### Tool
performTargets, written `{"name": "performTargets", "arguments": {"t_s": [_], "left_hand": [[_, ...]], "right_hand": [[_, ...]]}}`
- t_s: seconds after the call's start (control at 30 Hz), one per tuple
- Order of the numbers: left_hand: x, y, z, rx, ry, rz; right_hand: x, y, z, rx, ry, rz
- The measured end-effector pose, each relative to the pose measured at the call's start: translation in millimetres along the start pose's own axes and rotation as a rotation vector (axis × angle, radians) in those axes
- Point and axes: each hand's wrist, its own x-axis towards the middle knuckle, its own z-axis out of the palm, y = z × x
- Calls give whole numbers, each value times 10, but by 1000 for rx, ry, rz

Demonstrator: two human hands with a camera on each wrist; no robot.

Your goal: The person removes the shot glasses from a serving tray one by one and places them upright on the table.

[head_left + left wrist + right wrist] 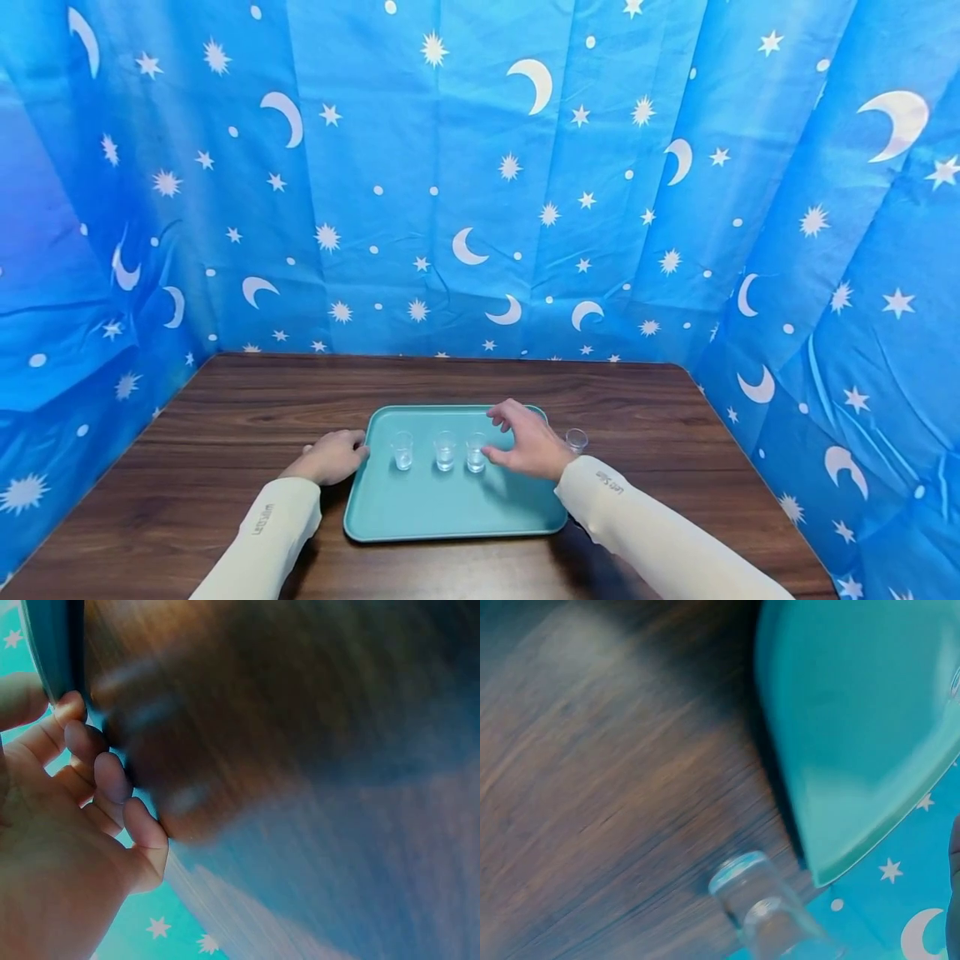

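Three small clear glasses stand upright in a row on a teal tray [450, 512]: a left glass [403, 452], a middle glass [445, 452] and a right glass [476, 454]. My right hand [531, 442] hovers over the tray's right side. Its thumb is close beside the right glass, with the fingers spread apart from the thumb; whether it touches the glass I cannot tell. My left hand [335, 457] rests at the tray's left edge. In the left wrist view its loosely bent fingers [112, 778] lie against the wooden table, next to the tray's rim [52, 645].
Just right of the tray, another clear glass [769, 907] stands on the dark wooden table [660, 500], partly behind my right wrist in the head view. A blue curtain [420, 208] with moons and stars surrounds the table's back and sides.
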Motion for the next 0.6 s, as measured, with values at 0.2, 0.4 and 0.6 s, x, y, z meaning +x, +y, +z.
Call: {"name": "performTargets", "arguments": {"t_s": [0.2,0.4,0.6], "left_hand": [[11,-4,-8,-1,-5,-1],[12,-16,-1,-5,-7,0],[17,-18,-1,-16,-6,-8]], "right_hand": [[46,-118,39,8,-55,39],[72,-143,92,-1,-86,11],[75,-142,113,-24,-78,-34]]}}
